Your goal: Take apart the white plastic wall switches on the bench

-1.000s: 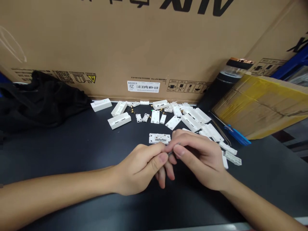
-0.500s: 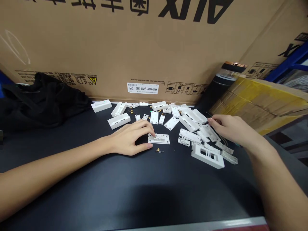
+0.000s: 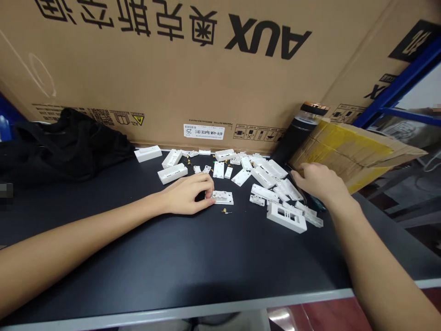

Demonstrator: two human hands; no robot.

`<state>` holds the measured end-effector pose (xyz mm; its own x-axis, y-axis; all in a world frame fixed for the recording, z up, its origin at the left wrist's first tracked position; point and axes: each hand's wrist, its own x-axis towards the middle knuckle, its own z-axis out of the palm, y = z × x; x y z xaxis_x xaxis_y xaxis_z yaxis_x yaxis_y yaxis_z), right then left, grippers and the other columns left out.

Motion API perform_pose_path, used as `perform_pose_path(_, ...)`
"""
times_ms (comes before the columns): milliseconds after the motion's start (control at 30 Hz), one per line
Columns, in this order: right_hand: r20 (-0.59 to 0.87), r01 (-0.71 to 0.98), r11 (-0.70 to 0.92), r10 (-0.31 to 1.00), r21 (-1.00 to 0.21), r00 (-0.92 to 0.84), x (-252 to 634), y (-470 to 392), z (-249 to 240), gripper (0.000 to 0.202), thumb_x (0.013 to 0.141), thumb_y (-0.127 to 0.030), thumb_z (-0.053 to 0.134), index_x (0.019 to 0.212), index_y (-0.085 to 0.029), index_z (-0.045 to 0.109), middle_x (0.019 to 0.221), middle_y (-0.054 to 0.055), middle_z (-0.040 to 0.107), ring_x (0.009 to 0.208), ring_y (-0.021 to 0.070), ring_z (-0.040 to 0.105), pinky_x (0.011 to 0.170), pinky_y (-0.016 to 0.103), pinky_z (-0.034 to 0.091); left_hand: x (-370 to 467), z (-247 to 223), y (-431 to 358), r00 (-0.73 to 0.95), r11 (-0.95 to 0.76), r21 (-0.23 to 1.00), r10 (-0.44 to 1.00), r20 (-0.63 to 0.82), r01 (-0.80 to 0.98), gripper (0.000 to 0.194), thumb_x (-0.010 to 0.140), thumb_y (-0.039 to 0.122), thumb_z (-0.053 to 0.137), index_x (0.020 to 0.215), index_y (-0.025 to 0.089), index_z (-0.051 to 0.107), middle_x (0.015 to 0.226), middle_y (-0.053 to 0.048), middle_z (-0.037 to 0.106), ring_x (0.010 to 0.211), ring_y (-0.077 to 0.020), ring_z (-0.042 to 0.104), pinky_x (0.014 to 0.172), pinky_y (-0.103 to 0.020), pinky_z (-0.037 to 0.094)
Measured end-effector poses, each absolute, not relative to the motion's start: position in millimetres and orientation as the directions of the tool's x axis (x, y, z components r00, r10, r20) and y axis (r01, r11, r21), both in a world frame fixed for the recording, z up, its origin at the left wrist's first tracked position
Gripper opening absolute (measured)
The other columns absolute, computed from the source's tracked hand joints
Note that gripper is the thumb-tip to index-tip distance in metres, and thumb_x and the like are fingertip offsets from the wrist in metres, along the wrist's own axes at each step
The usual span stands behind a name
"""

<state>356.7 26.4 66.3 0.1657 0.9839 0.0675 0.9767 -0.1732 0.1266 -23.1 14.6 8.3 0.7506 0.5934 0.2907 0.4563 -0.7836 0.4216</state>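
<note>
My left hand [image 3: 191, 194] pinches the left end of a white plastic plate [image 3: 225, 197] with a smaller raised white piece on it, lying flat on the dark tabletop. Just in front of that plate lies a tiny brass-coloured metal part [image 3: 224, 211]. On the right, my right hand [image 3: 320, 183] is closed, palm down, beside the pile of white parts. Under it shows part of a dark greenish handle-like object [image 3: 315, 203]; its kind and the fingertips' hold are hidden. Close by lie a white frame with rectangular openings [image 3: 286, 218] and a clear plastic piece [image 3: 313, 219].
Several white housings [image 3: 172, 174], small plates [image 3: 240, 177] and brass bits lie along the back. A large cardboard box [image 3: 165, 82] stands behind. Black cloth [image 3: 69, 147] lies left; a black bottle [image 3: 292, 135] and a taped carton [image 3: 344, 151] stand right.
My left thumb and fingers have closed on the plate's left end. My right hand has stayed beside the pile, over the dark handle-like object. The camera view has shifted.
</note>
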Motion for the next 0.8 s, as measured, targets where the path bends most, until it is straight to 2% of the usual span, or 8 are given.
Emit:
perform_pose_path(33,0.098,0.989,-0.114,0.99,0.095,0.104,349.0,23.8,70.6,0.04,0.096,-0.04,0.04,0.103,-0.014,0.07,0.11,0.021,0.07,0.099,0.037,0.066,0.079,0.044,0.049,-23.0,8.6,14.5,0.75,-0.779,0.429,0.597,0.286,0.457,0.018,0.095,0.035,0.057,0.084,0.02,0.054,0.107,-0.003,0.061,0.096,-0.0181,0.06,0.088,-0.034,0.048)
perform_pose_path(100,0.119,0.987,0.151,0.982,-0.058,-0.144,330.3,16.3,78.9,0.034,0.096,-0.038,0.043,0.103,-0.016,0.069,0.106,0.013,0.072,0.093,0.0276,0.067,0.08,0.038,0.049,-22.6,9.5,14.3,0.744,-0.765,0.448,0.61,0.273,0.463,0.017,0.094,0.034,0.057,0.085,0.02,0.052,0.103,-0.002,0.06,0.094,-0.0175,0.059,0.087,-0.033,0.047)
perform_pose_path(200,-0.035,0.834,0.483,0.86,-0.266,-0.509,299.8,3.9,85.2,0.031,0.095,-0.043,0.05,0.102,-0.02,0.07,0.103,0.007,0.073,0.09,0.0213,0.066,0.08,0.032,0.05,-21.9,11.5,14.4,0.734,-0.745,0.467,0.63,0.254,0.477,0.017,0.092,0.034,0.059,0.087,0.021,0.05,0.097,-0.001,0.059,0.091,-0.0176,0.057,0.085,-0.033,0.046)
perform_pose_path(467,-0.212,0.748,0.639,0.717,-0.18,-0.664,263.2,20.0,81.1,0.024,0.096,-0.036,0.052,0.097,-0.02,0.07,0.093,0.006,0.071,0.08,0.0207,0.063,0.071,0.032,0.045,-24.3,15.9,17.0,0.748,-0.706,0.509,0.642,0.168,0.492,0.022,0.088,0.038,0.065,0.097,0.021,0.053,0.096,-0.001,0.058,0.087,-0.0175,0.054,0.08,-0.034,0.045)
perform_pose_path(533,-0.18,0.734,0.66,0.712,-0.161,-0.679,259.4,30.3,79.5,0.025,0.098,-0.034,0.049,0.099,-0.02,0.07,0.092,0.006,0.07,0.079,0.0203,0.063,0.071,0.032,0.045,-25.3,17.1,18.3,0.767,-0.7,0.545,0.624,0.149,0.463,0.023,0.087,0.037,0.066,0.101,0.022,0.055,0.099,-0.001,0.059,0.091,-0.0179,0.055,0.083,-0.034,0.045)
perform_pose_path(633,-0.086,0.721,0.686,0.716,-0.097,-0.693,252.3,44.6,75.0,0.024,0.096,-0.031,0.052,0.108,-0.018,0.068,0.103,0.01,0.068,0.09,0.0234,0.064,0.078,0.034,0.047,-27.1,18.2,19.5,0.785,-0.685,0.604,0.601,0.151,0.408,0.021,0.088,0.032,0.066,0.104,0.022,0.057,0.102,-0.001,0.061,0.093,-0.0173,0.057,0.085,-0.033,0.046)
perform_pose_path(733,-0.062,0.674,0.735,0.671,-0.068,-0.738,243.3,54.2,71.2,0.022,0.092,-0.027,0.058,0.11,-0.017,0.067,0.109,0.011,0.066,0.098,0.0259,0.063,0.085,0.037,0.046,-29.4,17.8,18.7,0.731,-0.688,0.61,0.636,0.246,0.394,0.012,0.089,0.021,0.059,0.101,0.021,0.056,0.099,-0.001,0.061,0.089,-0.0155,0.056,0.082,-0.032,0.046)
perform_pose_path(800,-0.063,0.638,0.763,0.635,-0.101,-0.77,236.6,55.6,72.1,0.02,0.092,-0.026,0.059,0.108,-0.018,0.067,0.107,0.01,0.066,0.098,0.0253,0.063,0.085,0.036,0.046,-30.8,17.5,17.1,0.681,-0.7,0.581,0.663,0.313,0.415,0.01,0.088,0.015,0.055,0.097,0.02,0.055,0.095,-0.001,0.06,0.085,-0.0148,0.054,0.079,-0.031,0.045)
